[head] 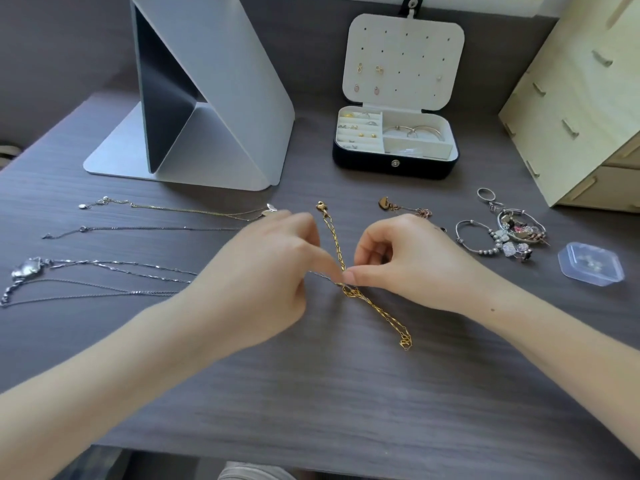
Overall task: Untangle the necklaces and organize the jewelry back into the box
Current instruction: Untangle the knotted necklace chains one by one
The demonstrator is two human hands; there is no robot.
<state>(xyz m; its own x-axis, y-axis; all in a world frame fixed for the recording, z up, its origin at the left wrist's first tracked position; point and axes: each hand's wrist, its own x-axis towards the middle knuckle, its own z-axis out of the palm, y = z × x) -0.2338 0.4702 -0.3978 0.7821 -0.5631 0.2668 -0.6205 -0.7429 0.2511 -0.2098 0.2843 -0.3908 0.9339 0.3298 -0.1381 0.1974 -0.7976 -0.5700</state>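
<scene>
A gold chain point(381, 315) lies diagonally across the middle of the grey table, with a knot near its centre. My left hand point(266, 271) and my right hand point(398, 261) meet over that knot, and both pinch the chain there with thumb and fingertips. Several silver necklaces point(114, 271) lie stretched out to the left, and two thin chains point(166, 220) lie above them. The open jewelry box point(394, 164) stands at the back, with earrings in its lid and rings and bangles in its compartments.
A grey folded stand point(207, 109) rises at the back left. A heart-pendant rose chain point(401, 207), a heap of bracelets and rings point(505, 233) and a small clear plastic case point(590, 263) lie to the right. A wooden drawer unit point(588, 98) fills the right edge.
</scene>
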